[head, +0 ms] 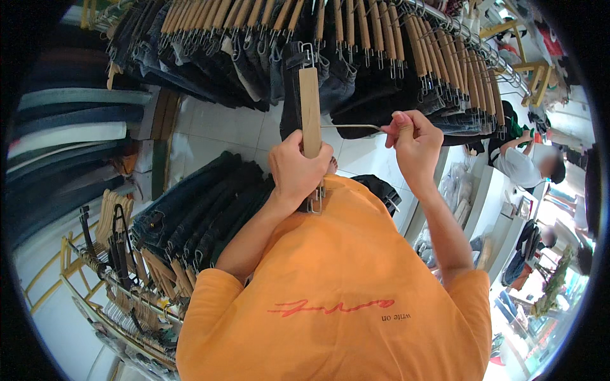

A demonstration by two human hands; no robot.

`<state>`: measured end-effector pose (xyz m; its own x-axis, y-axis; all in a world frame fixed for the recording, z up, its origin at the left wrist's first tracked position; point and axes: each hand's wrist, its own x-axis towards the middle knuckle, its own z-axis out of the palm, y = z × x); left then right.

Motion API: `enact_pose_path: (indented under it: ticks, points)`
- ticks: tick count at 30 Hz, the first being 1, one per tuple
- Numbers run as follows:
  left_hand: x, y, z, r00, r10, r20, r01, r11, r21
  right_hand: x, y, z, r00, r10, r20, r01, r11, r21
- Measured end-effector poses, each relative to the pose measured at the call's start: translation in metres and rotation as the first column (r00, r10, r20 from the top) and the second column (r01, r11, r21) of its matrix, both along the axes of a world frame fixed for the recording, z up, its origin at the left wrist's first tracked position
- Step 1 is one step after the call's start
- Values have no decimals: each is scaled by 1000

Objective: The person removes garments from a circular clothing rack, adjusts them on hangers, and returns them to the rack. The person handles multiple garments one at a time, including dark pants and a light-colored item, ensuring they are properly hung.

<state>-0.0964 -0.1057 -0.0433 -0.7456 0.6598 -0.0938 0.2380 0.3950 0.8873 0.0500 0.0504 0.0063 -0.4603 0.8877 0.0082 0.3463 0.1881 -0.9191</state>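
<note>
A pale wooden clip hanger [311,105] is in my left hand [296,174], gripped around its near half with fingers and thumb. From its middle a metal hook [350,126] sticks out to the right. My right hand [415,147] closes on the hook's far end, which the fingers partly hide. The hanger's far metal clip [307,52] is at the waistband of dark trousers [289,95], which hang down beyond the bar. Its near clip [315,202] lies close to my orange shirt; what it grips is largely hidden.
Ahead runs a metal rail [469,35] packed with trousers on wooden hangers. At left stand hanging dark jeans [190,209], a rack of hangers [138,305] and shelved folded garments [81,114]. Tiled floor [224,126] lies between. A person [517,164] is at the right.
</note>
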Motion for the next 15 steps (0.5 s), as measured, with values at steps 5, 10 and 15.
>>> enact_pose_path:
  ticks: [5,10,15]
  points:
    - [6,-9,-17,975,-19,-223,7,999,-53,19,6,-33,997,-65,29,71,886,-459]
    - [-2,-6,-27,939,-60,-338,38,997,-71,28,10,-25,1000,-6,11,11,805,-593]
    - [-13,-6,-27,971,-124,-205,99,987,-127,33,-1,2,914,306,266,-401,775,487]
